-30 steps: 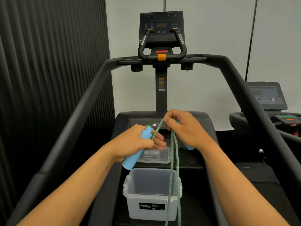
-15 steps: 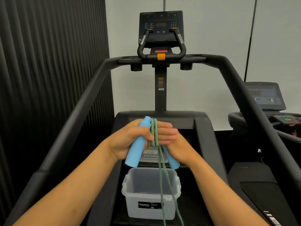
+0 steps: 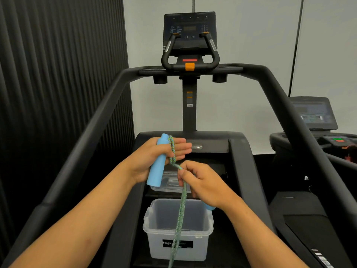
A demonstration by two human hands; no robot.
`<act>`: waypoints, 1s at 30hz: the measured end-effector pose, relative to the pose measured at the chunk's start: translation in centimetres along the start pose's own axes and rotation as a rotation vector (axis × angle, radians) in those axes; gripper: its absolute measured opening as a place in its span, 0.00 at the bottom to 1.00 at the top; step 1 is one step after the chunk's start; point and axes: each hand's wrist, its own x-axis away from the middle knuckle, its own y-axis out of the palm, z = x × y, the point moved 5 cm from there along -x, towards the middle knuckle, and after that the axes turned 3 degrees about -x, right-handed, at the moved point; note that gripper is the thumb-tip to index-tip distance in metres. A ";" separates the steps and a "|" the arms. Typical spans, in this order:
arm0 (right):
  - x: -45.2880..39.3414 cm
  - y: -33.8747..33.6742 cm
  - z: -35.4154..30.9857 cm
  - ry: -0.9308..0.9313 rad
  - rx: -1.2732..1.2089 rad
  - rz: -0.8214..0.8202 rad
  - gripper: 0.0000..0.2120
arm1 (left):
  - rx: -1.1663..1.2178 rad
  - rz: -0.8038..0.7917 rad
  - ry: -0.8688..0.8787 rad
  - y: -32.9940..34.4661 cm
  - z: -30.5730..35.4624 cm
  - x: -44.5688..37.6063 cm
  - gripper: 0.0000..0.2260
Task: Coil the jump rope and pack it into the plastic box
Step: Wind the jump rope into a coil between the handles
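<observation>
My left hand (image 3: 154, 157) holds one light blue handle (image 3: 156, 167) of the jump rope upright, with the green braided rope (image 3: 181, 209) looped around its fingers. Just below and to the right, my right hand (image 3: 202, 184) pinches the rope and also holds the second blue handle (image 3: 209, 207), of which only the tip shows under the palm. Two strands hang down in front of the open clear plastic box (image 3: 152, 225), which stands on the treadmill belt beneath my hands. The box's clear lid (image 3: 164, 185) lies just behind it.
I stand on a black treadmill, its handrails (image 3: 100, 120) running along both sides and its console (image 3: 190, 29) ahead. A dark ribbed wall is on the left. Another treadmill (image 3: 318, 117) stands at the right.
My right hand has dropped down and away from my left hand, drawing the rope downward. The rope now wraps over my left fingers.
</observation>
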 end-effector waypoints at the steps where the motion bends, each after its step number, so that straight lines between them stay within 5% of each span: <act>1: -0.1 -0.5 -0.3 -0.021 0.006 0.019 0.14 | -0.031 0.006 -0.011 -0.1 -0.2 0.0 0.26; 11: -1.8 -3.9 -2.3 -0.091 0.046 0.115 0.14 | -0.353 -0.033 -0.078 0.7 -1.6 1.4 0.21; 23: -3.3 -5.5 -1.8 -0.101 -0.068 0.103 0.12 | -0.099 -0.261 -0.065 4.2 -0.4 3.4 0.21; 27: -2.3 -2.7 -0.4 0.000 -0.276 -0.053 0.16 | 0.091 -0.219 -0.027 4.1 0.1 3.2 0.23; 30: -1.4 -1.3 0.9 0.022 -0.182 -0.019 0.14 | 0.237 -0.203 0.014 3.5 0.5 2.7 0.27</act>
